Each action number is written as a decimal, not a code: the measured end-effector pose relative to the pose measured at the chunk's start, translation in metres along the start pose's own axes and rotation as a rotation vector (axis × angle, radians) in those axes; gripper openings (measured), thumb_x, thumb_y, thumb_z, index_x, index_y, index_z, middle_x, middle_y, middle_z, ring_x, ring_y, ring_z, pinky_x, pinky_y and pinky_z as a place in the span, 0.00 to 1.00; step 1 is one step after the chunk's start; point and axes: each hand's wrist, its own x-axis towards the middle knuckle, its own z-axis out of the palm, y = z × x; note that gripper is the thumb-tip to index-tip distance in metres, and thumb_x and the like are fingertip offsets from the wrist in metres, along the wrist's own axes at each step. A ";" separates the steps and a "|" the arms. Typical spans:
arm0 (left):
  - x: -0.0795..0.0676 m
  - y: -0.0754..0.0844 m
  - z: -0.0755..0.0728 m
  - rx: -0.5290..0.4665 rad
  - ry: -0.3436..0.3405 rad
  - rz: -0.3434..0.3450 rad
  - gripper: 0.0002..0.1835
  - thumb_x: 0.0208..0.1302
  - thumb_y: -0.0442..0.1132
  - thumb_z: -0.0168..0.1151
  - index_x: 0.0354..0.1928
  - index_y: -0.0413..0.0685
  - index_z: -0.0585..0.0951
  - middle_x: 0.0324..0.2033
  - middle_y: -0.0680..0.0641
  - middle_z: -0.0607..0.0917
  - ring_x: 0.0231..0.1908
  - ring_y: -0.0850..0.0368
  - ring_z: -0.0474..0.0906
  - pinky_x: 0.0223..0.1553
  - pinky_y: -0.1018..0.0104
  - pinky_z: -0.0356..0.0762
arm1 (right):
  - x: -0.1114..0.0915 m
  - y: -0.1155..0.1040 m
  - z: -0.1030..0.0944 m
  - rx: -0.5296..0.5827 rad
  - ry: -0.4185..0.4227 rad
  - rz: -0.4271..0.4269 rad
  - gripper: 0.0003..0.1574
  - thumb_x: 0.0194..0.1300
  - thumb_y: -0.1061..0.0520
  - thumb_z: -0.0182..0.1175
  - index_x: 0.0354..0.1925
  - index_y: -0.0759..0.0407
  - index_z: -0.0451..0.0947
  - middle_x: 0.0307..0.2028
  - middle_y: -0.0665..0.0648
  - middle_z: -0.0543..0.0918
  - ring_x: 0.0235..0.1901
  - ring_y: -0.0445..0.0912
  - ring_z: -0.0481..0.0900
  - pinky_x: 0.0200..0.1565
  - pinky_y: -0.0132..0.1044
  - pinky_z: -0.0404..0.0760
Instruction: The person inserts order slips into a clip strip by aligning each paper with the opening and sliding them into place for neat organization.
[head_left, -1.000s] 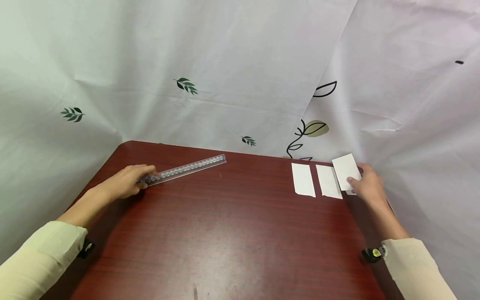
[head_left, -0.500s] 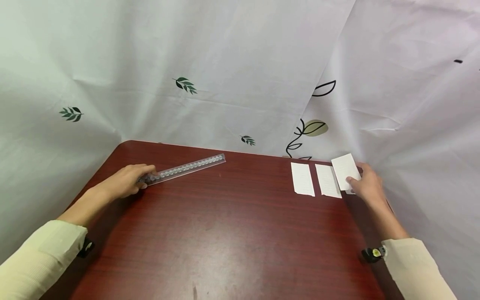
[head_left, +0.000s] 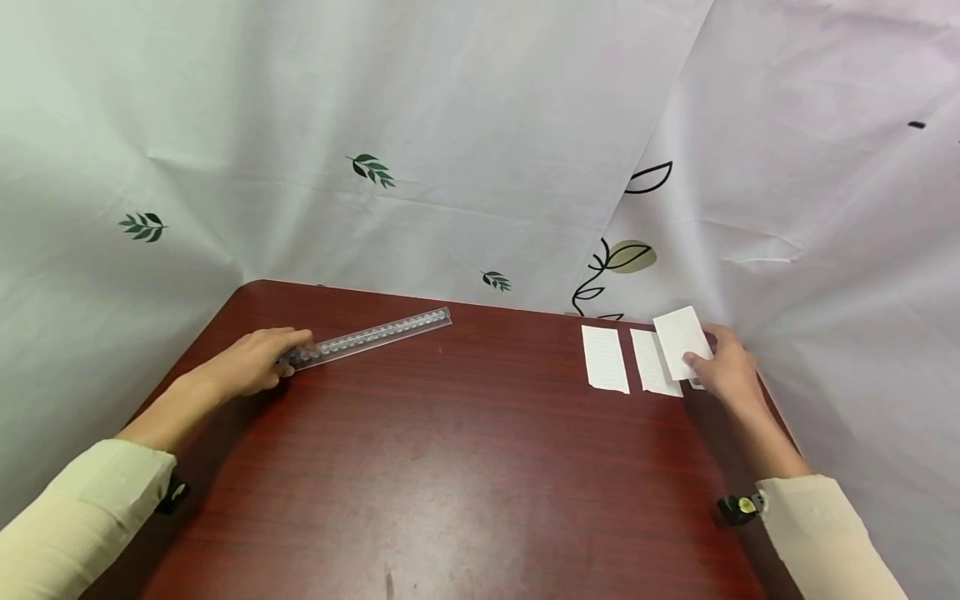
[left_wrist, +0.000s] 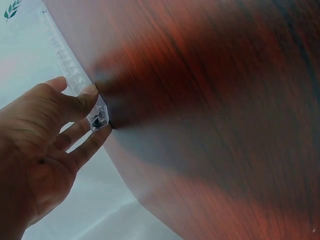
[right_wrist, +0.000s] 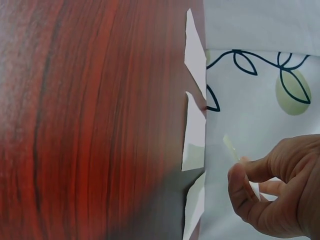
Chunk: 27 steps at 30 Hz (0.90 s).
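Note:
My left hand (head_left: 258, 360) grips the near end of a long clear plastic strip (head_left: 375, 335) with a row of round, bead-like shapes along it. In the left wrist view, thumb and fingers pinch that strip (left_wrist: 70, 62) close to its end. At the table's far right corner my right hand (head_left: 731, 367) pinches a white paper slip (head_left: 682, 342) between thumb and fingers, raised above the table. The slip is seen nearly edge-on in the right wrist view. Beneath it another slip (head_left: 697, 384) is mostly hidden.
Two white paper slips lie side by side near the back edge: an outer one (head_left: 606, 360) and one (head_left: 651, 367) partly overlapped by the held slip. The dark red wooden table (head_left: 450, 467) borders a white leaf-print curtain (head_left: 450, 167) behind and at both sides.
My right hand has shifted slightly left with the paper slip, which now overlaps more of the neighbouring slip. My left hand and the clear strip stay in place.

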 end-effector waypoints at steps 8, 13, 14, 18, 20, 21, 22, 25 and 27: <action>0.000 0.003 -0.001 0.009 0.008 -0.002 0.24 0.59 0.19 0.72 0.54 0.49 0.83 0.50 0.46 0.91 0.45 0.49 0.84 0.42 0.48 0.79 | 0.001 -0.006 0.002 0.003 -0.018 0.003 0.46 0.77 0.63 0.66 0.82 0.78 0.58 0.68 0.87 0.75 0.28 0.50 0.91 0.29 0.36 0.87; 0.000 0.003 -0.001 0.011 0.003 -0.007 0.25 0.59 0.19 0.71 0.55 0.49 0.83 0.49 0.46 0.90 0.45 0.49 0.84 0.41 0.48 0.79 | 0.001 -0.007 0.004 0.003 -0.022 0.006 0.46 0.78 0.63 0.66 0.83 0.76 0.58 0.67 0.87 0.76 0.26 0.48 0.91 0.30 0.34 0.83; 0.000 0.003 0.000 0.012 0.000 -0.009 0.25 0.59 0.19 0.71 0.55 0.50 0.83 0.48 0.46 0.90 0.44 0.49 0.84 0.41 0.49 0.78 | 0.001 -0.008 0.004 0.004 -0.022 0.006 0.46 0.78 0.63 0.66 0.83 0.76 0.58 0.66 0.87 0.76 0.26 0.48 0.91 0.30 0.34 0.83; 0.000 0.002 0.001 0.013 -0.009 -0.019 0.26 0.59 0.19 0.71 0.55 0.50 0.82 0.47 0.46 0.89 0.43 0.50 0.82 0.40 0.50 0.76 | 0.002 -0.010 0.004 0.001 -0.020 0.007 0.46 0.78 0.62 0.66 0.83 0.76 0.58 0.65 0.87 0.77 0.28 0.51 0.91 0.32 0.38 0.85; 0.000 0.001 0.001 0.013 -0.011 -0.021 0.26 0.59 0.19 0.71 0.56 0.50 0.82 0.47 0.46 0.88 0.43 0.51 0.82 0.40 0.51 0.76 | 0.002 -0.011 0.005 0.002 -0.020 0.010 0.46 0.78 0.62 0.66 0.83 0.76 0.58 0.65 0.87 0.77 0.29 0.52 0.91 0.32 0.39 0.86; 0.000 0.001 0.002 0.013 -0.011 -0.021 0.26 0.60 0.19 0.71 0.56 0.50 0.82 0.47 0.46 0.88 0.43 0.51 0.81 0.40 0.51 0.76 | 0.001 -0.012 0.005 0.003 -0.020 0.012 0.46 0.78 0.63 0.65 0.83 0.76 0.58 0.65 0.87 0.77 0.29 0.52 0.91 0.32 0.40 0.86; 0.000 0.001 0.002 0.012 -0.012 -0.022 0.26 0.60 0.19 0.71 0.56 0.50 0.82 0.47 0.46 0.88 0.43 0.51 0.81 0.40 0.51 0.75 | 0.001 -0.012 0.005 0.005 -0.020 0.015 0.46 0.78 0.63 0.65 0.83 0.76 0.58 0.65 0.87 0.77 0.29 0.53 0.91 0.31 0.40 0.86; 0.001 0.002 0.002 0.010 -0.017 -0.025 0.26 0.60 0.19 0.70 0.56 0.51 0.82 0.46 0.46 0.87 0.42 0.51 0.80 0.39 0.52 0.74 | 0.001 -0.014 0.006 0.014 -0.025 0.019 0.46 0.78 0.63 0.64 0.83 0.76 0.57 0.64 0.88 0.76 0.28 0.53 0.91 0.29 0.38 0.86; 0.001 0.002 0.002 0.009 -0.022 -0.031 0.26 0.60 0.19 0.70 0.56 0.51 0.82 0.46 0.46 0.87 0.42 0.51 0.79 0.39 0.52 0.73 | 0.001 -0.015 0.006 0.017 -0.027 0.023 0.46 0.79 0.63 0.64 0.84 0.76 0.57 0.64 0.88 0.76 0.28 0.53 0.91 0.29 0.37 0.84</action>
